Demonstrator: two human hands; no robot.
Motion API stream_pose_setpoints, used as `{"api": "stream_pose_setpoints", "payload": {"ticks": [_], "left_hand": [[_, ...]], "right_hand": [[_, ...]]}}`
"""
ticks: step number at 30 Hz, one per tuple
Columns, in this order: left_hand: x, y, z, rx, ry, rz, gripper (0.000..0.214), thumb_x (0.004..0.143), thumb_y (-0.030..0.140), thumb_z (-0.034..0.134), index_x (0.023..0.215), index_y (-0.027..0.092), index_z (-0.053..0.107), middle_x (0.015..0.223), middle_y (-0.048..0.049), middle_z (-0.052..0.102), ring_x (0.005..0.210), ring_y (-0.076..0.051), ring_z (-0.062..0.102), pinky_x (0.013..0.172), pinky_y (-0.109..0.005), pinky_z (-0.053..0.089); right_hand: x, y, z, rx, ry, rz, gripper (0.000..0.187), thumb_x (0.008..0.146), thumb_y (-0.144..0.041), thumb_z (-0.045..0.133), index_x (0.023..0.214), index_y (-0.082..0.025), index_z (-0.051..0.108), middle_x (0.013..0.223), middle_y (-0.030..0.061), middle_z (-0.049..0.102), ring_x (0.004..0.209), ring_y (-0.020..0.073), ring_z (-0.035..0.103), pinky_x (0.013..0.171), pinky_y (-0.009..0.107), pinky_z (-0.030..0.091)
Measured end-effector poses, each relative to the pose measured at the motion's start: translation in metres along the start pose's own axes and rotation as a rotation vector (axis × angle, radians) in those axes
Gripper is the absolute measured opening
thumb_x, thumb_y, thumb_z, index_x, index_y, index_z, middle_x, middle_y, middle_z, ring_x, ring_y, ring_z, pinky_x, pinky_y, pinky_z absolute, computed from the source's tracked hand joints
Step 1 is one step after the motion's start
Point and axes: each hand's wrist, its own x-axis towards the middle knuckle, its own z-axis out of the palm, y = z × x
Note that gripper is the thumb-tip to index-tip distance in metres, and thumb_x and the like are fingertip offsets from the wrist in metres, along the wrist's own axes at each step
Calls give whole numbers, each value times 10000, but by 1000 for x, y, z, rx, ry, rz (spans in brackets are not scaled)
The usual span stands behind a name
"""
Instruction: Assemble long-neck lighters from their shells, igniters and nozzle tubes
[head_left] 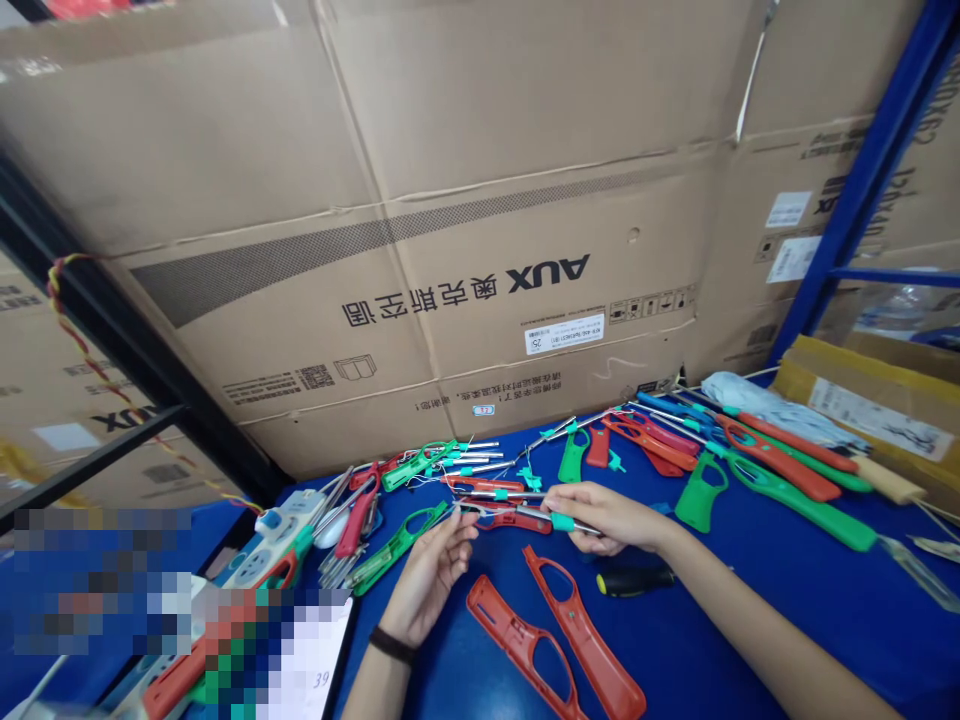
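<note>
My right hand (607, 515) is closed around a thin metal tube with a teal collar (561, 521), held just above the blue table. My left hand (435, 570) pinches the tube's left end, fingers curled, near the wires there. Two orange plastic handle shells (555, 635) lie on the table just in front of both hands. A black-handled screwdriver (634, 580) lies under my right wrist.
Several red, green and orange handle shells and metal tubes (465, 465) are scattered across the blue table (750, 620). A white power strip (277, 535) sits at the left. Large cardboard boxes (450, 250) wall the back; a blue rack post (862, 190) stands at the right.
</note>
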Motion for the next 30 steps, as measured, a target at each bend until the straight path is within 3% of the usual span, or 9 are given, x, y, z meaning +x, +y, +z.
{"api": "stream_pose_setpoints", "payload": {"ticks": [3, 6, 10, 12, 14, 16, 19, 22, 30], "left_hand": [[0, -3, -1, -23, -77, -122, 319, 716, 430, 756, 770, 123, 693, 717, -60, 709, 488, -63, 597, 454, -124, 481], [-2, -3, 4, -34, -167, -213, 424, 774, 530, 655, 851, 114, 680, 820, -123, 725, 533, -124, 647, 466, -194, 522], [-8, 2, 10, -145, -339, -101, 612, 814, 661, 485, 1109, 151, 652, 1116, -148, 669, 957, -236, 656, 824, -357, 536], [-14, 4, 10, -180, -426, 11, 779, 710, 782, 459, 1140, 163, 653, 1146, -149, 653, 1016, -270, 621, 900, -416, 491], [-19, 5, 9, -148, -511, 109, 975, 483, 865, 534, 1156, 170, 654, 1117, -153, 656, 949, -295, 626, 865, -443, 501], [-23, 5, 8, -45, -565, 173, 1072, 332, 830, 650, 1186, 182, 640, 1068, -146, 660, 867, -285, 627, 780, -417, 532], [-21, 2, 10, 219, -473, 269, 798, 462, 621, 809, 1127, 201, 678, 910, -99, 668, 672, -185, 610, 573, -294, 542], [-15, -4, 14, 346, -316, 371, 456, 667, 487, 758, 1015, 194, 726, 728, -42, 641, 482, -103, 539, 423, -225, 495], [-15, -12, 23, 407, -42, 506, 186, 695, 352, 754, 774, 185, 777, 823, -60, 694, 649, -166, 654, 521, -247, 589]], "right_hand": [[-1, 0, 1, 36, -29, -21, 383, 862, -568, 505, 921, -190, 484, 394, -124, 404, 283, 18, 185, 265, 113, 112], [0, 2, 3, 72, -50, -24, 370, 871, -550, 508, 931, -185, 501, 390, -127, 401, 277, 14, 170, 264, 111, 114], [2, 4, 6, 67, -85, -41, 415, 886, -568, 468, 940, -163, 538, 393, -116, 415, 263, 16, 199, 257, 113, 145], [2, 5, 8, 66, -128, -52, 417, 880, -572, 479, 939, -163, 539, 390, -121, 409, 260, 17, 203, 254, 114, 147], [3, 6, 10, 65, -168, -68, 383, 863, -546, 533, 928, -169, 531, 383, -129, 401, 260, 18, 215, 258, 114, 159], [4, 7, 12, 45, -190, -66, 359, 864, -522, 550, 924, -169, 528, 384, -127, 417, 261, 19, 239, 265, 115, 180], [5, 7, 15, 16, -193, -50, 379, 890, -531, 496, 927, -157, 543, 442, -92, 489, 277, 16, 272, 275, 119, 199], [6, 6, 19, 3, -170, -52, 377, 890, -514, 503, 914, -143, 561, 555, -49, 551, 327, 10, 299, 294, 118, 222], [7, 6, 29, -83, -113, -31, 352, 913, -491, 466, 903, -149, 548, 599, -42, 546, 352, 14, 294, 307, 119, 242]]}}
